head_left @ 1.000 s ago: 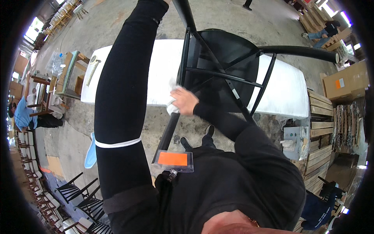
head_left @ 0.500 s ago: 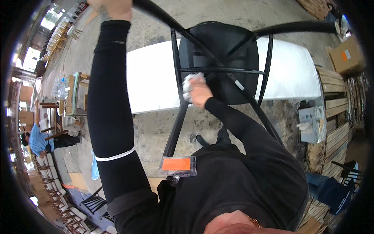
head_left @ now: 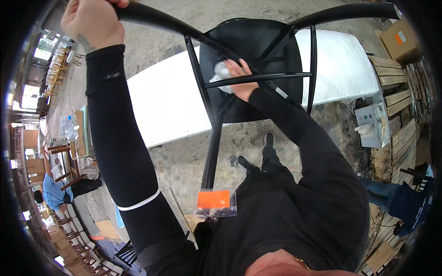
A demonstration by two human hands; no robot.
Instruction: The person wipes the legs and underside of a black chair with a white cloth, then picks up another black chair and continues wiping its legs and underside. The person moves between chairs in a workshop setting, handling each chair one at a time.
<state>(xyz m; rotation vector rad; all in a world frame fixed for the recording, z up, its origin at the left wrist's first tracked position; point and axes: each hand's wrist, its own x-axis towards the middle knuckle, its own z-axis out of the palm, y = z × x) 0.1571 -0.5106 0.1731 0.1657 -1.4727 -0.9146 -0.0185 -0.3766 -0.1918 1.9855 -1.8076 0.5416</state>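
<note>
A black chair (head_left: 281, 50) rests upturned, its rounded seat underside showing between the legs and crossed braces. At the upper left, my left hand (head_left: 94, 23) grips the end of a chair leg (head_left: 154, 17), fingers wrapped round it. My right hand (head_left: 243, 82) reaches in behind a crossbar (head_left: 285, 75) and presses a crumpled white cloth (head_left: 222, 71) against the seat underside, near its left side. Beneath the chair lies a long white covered surface (head_left: 170, 96), partly hidden by the seat.
Wooden pallets (head_left: 400, 133), a cardboard box (head_left: 400, 37) and a grey box (head_left: 368, 126) stand on the right. A person in dark clothes (head_left: 407, 202) is at far right, another in blue (head_left: 55, 191) at far left. Stacked chairs (head_left: 60, 69) line the left side.
My right hand has moved with the cloth from beside the left chair leg inward onto the seat underside. My left hand, with its chair leg, sits lower and farther left in view.
</note>
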